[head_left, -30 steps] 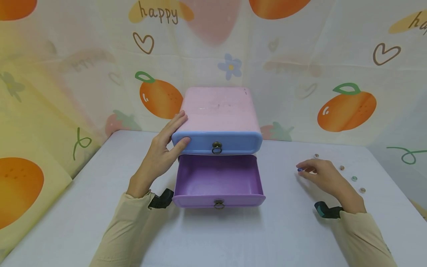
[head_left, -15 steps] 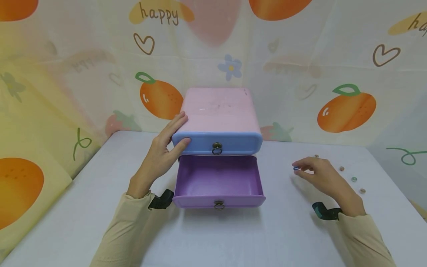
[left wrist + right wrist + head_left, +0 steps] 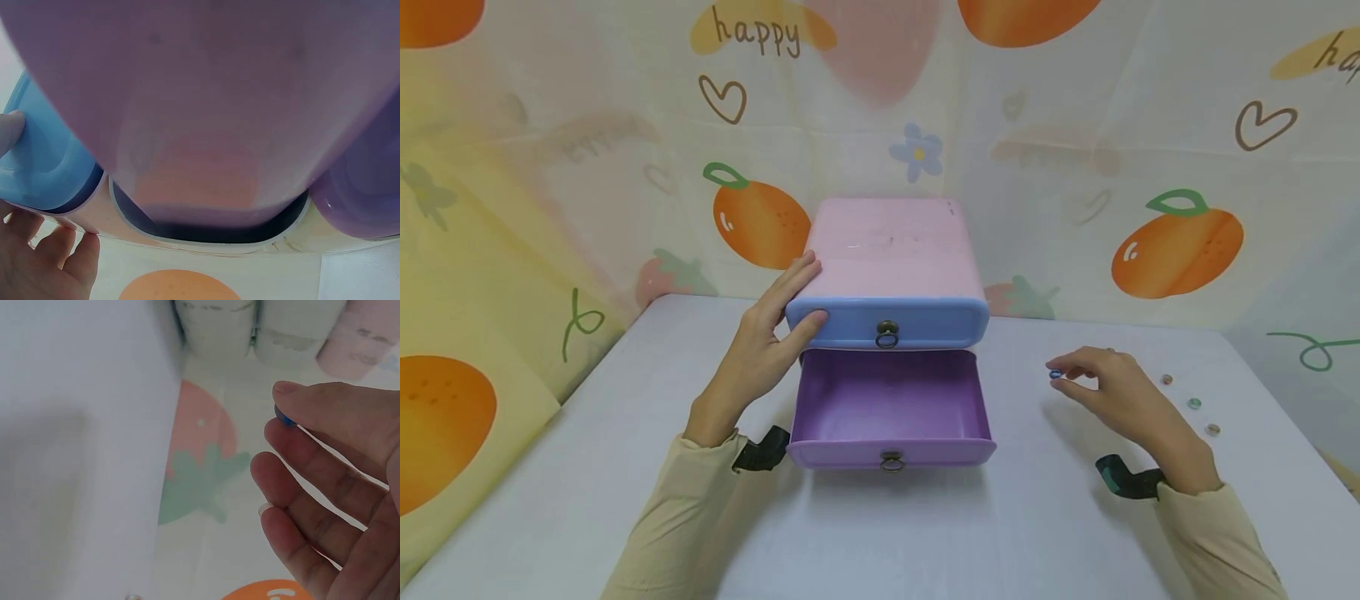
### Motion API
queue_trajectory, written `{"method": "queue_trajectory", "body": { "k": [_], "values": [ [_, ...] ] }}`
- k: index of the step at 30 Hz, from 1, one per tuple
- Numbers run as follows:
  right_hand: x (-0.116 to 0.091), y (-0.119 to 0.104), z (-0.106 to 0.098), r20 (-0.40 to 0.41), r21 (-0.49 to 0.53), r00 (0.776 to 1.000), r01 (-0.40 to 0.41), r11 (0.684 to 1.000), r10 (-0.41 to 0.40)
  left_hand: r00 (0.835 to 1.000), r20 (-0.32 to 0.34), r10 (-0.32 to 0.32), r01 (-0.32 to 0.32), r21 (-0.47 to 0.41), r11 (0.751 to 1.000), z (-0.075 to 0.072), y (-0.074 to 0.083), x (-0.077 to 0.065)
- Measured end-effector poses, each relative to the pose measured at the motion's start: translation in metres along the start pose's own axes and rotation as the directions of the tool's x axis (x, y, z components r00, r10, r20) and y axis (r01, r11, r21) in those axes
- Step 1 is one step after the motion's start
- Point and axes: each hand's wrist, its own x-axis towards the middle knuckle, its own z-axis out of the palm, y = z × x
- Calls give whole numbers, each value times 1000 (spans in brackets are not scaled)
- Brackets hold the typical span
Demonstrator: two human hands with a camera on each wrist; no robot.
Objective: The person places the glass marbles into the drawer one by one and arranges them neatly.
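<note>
1. Right grip (image 3: 1123,398) pinches small blue piece (image 3: 1056,374), at 3 o'clock from open purple drawer (image 3: 842,453).
2. Piece shifts toward 9 o'clock: nearer drawer, still outside.
3. Left grip (image 3: 751,350), fingers extended, rests on cabinet (image 3: 891,254).

Free room above purple drawer (image 3: 891,402)

On the table (image 3: 865,533), before the backdrop (image 3: 1045,100), a drawer cabinet (image 3: 891,250); between its top drawer (image 3: 932,323) and bottom drawer (image 3: 369,181), the pulled-out drawer (image 3: 891,408); at its left edge, the left hand (image 3: 752,350), thumb on the top drawer's front; well to the right, the right hand (image 3: 1120,392), with a small piece (image 3: 1056,374) between thumb and forefinger; farther right, three loose pieces (image 3: 1194,403) in a slanting row
</note>
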Motion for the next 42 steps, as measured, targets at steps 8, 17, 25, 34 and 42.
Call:
{"method": "queue_trajectory", "body": {
  "k": [8, 17, 25, 34, 42],
  "values": [
    [0, -14, -2, -40, -19, 998, 42, 999, -42, 1000, 1, -3, 3, -3, 1000, 0, 0, 0],
    [-1, -24, -2, -106, -61, 988, 105, 993, -111, 1000, -8, 11, -11, 2, 1000, 1, -2, 1],
    [-1, -32, -1, -186, -94, 962, 187, 978, -202, 1000, -6, 6, -6, 0, 1000, 0, -2, 0],
    [-3, -42, -1, -232, -114, 941, 224, 968, -245, 1000, -5, 9, -9, 2, 1000, 0, -1, 1],
    [-3, -49, 1, -275, -99, 915, 279, 955, -296, 1000, -4, 6, -6, 3, 1000, 0, 0, 1]
  ]
}}
